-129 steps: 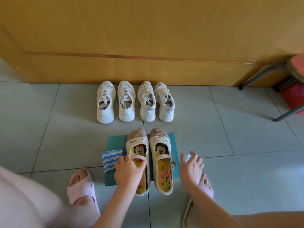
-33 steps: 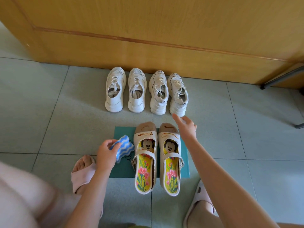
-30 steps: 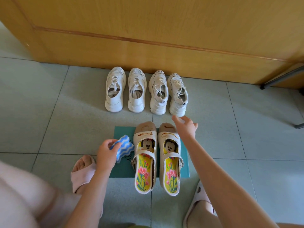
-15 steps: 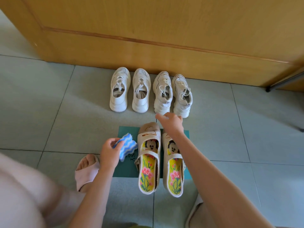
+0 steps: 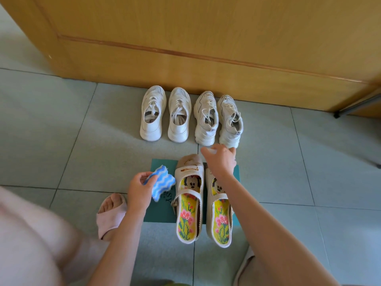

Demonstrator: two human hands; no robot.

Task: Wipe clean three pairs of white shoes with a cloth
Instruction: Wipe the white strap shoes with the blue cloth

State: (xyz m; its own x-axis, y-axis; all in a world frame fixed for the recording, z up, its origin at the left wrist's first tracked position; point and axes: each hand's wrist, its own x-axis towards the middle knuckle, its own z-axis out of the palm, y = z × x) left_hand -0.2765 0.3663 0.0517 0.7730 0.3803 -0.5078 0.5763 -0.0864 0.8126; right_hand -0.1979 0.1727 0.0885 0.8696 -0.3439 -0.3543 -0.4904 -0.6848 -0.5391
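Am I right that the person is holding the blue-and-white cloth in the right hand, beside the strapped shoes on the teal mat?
Not quite: the head view shows the left hand gripping the blue-and-white cloth, beside the strapped shoes on the teal mat. The right hand holds no cloth; it reaches out above the toe of a strapped shoe.

1. Smooth white sneakers [image 5: 177,129] and chunky white sneakers [image 5: 206,129] stood side by side at the floor's [image 5: 82,141] far edge.
2. Cream strap shoes [image 5: 188,215], toes stained, sat nearer on a teal mat [image 5: 160,213].
3. The left hand [image 5: 140,188] pinched a blue-white wavy cloth [image 5: 161,183].
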